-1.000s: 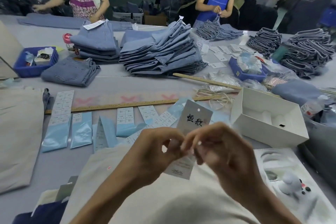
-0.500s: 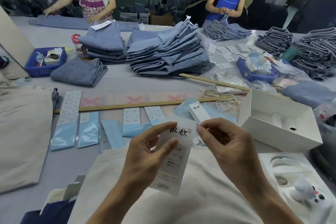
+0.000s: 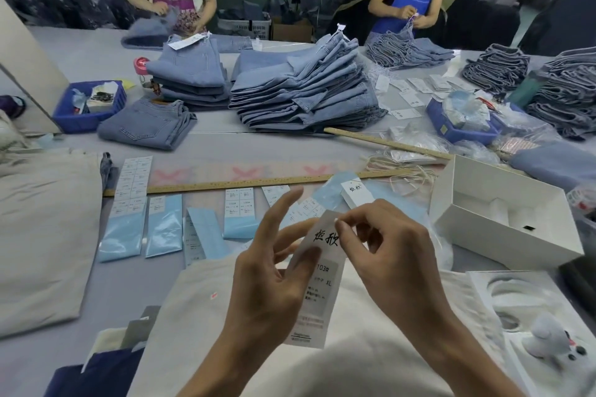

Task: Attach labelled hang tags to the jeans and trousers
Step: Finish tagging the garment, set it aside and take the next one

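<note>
Grey desk [image 3: 80,284] strewn with folded jeans [image 3: 303,87]; over cream trousers [image 3: 206,316], left hand [image 3: 271,274] pinches a white hang tag [image 3: 317,280] reading "103", "XL"; right hand [image 3: 387,251] pinches its top edge.

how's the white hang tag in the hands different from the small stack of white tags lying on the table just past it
The white hang tag in the hands is a single card, held up off the table; the small stack of white tags is several cards lying on pale blue sheets. The held tag carries a grey size label reading XL; the stack's top card shows none. The left hand and right hand pinch the held tag; nothing touches the stack. Both bear the same black brush characters.
</note>
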The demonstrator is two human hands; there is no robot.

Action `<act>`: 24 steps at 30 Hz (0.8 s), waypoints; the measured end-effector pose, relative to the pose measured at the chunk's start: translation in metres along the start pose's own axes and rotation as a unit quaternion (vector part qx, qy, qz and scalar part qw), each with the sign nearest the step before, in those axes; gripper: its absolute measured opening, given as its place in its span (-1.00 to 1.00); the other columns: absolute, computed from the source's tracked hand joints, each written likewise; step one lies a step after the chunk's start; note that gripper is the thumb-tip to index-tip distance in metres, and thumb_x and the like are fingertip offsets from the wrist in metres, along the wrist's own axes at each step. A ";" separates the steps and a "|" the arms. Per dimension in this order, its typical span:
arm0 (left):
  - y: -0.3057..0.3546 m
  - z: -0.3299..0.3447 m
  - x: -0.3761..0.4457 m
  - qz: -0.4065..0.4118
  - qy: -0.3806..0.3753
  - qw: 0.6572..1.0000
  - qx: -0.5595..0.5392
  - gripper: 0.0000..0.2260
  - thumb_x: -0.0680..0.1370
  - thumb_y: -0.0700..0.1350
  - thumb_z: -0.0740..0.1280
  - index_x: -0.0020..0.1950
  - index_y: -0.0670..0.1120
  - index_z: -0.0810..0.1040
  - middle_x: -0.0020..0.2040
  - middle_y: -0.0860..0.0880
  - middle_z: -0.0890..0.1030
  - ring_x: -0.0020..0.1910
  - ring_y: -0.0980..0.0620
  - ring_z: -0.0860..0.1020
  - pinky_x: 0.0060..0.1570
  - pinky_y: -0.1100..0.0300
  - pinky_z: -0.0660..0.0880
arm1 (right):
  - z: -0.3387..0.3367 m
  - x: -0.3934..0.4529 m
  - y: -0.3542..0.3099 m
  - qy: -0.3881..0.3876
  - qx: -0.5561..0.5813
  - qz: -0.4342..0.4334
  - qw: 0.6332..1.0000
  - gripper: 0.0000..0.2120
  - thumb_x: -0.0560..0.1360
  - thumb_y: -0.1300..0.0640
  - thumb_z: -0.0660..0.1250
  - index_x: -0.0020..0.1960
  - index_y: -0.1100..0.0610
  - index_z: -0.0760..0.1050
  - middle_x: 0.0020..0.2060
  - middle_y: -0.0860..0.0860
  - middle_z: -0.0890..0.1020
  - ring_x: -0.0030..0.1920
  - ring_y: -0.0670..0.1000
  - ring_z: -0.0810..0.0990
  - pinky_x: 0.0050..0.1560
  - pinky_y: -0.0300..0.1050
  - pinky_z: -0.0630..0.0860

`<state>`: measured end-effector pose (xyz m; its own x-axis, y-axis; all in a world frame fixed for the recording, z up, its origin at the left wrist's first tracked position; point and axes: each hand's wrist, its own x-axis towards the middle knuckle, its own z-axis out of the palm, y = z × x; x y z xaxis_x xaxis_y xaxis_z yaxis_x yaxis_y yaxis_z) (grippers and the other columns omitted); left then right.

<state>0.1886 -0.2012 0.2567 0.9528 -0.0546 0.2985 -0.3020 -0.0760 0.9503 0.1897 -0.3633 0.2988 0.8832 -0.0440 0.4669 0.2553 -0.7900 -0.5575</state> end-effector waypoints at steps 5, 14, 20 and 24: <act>0.008 -0.002 0.003 0.029 -0.031 0.998 -0.055 -0.73 0.61 0.02 0.35 0.32 0.19 0.53 0.18 0.10 0.69 0.19 0.04 0.65 -0.01 0.20 0.63 | -0.003 0.001 0.000 -0.005 0.010 -0.020 1.000 -0.94 0.50 0.13 0.49 -0.13 0.03 0.63 -0.29 -0.15 0.55 -0.31 -0.09 0.52 -0.34 -0.01 0.52; 0.006 -0.004 0.021 -0.011 -0.009 0.996 -0.091 -0.78 0.49 -0.36 0.45 0.02 -0.07 0.73 -0.07 0.00 0.75 -0.08 0.01 0.72 -0.11 0.25 0.63 | -0.008 -0.005 -0.013 -0.018 -0.040 -0.122 0.992 -0.97 0.55 0.19 0.45 -0.07 0.09 0.64 -0.21 -0.06 0.55 -0.26 -0.03 0.51 -0.30 -0.04 0.50; 0.017 -0.003 0.025 0.074 -0.018 0.997 0.001 -0.82 0.47 -0.17 0.48 0.01 0.05 0.72 -0.09 0.12 0.74 -0.09 0.05 0.72 -0.08 0.20 0.66 | -0.021 0.000 -0.012 -0.021 -0.121 -0.160 0.979 -0.88 0.55 0.08 0.40 -0.07 0.12 0.65 -0.24 -0.03 0.59 -0.24 0.02 0.53 -0.31 -0.06 0.51; 0.022 -0.002 0.029 0.075 -0.016 0.994 -0.082 -0.81 0.44 -0.25 0.51 0.01 -0.05 0.66 -0.12 0.01 0.71 -0.13 -0.02 0.70 -0.14 0.25 0.62 | -0.027 -0.001 -0.008 -0.028 0.053 -0.072 0.996 -0.97 0.50 0.09 0.50 -0.07 0.03 0.70 -0.26 -0.17 0.60 -0.31 -0.10 0.49 -0.30 -0.21 0.42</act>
<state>0.2099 -0.2028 0.2868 0.8954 -0.0855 0.4371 -0.4290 0.0979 0.8980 0.1765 -0.3729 0.3215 0.8544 0.1006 0.5098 0.4180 -0.7160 -0.5591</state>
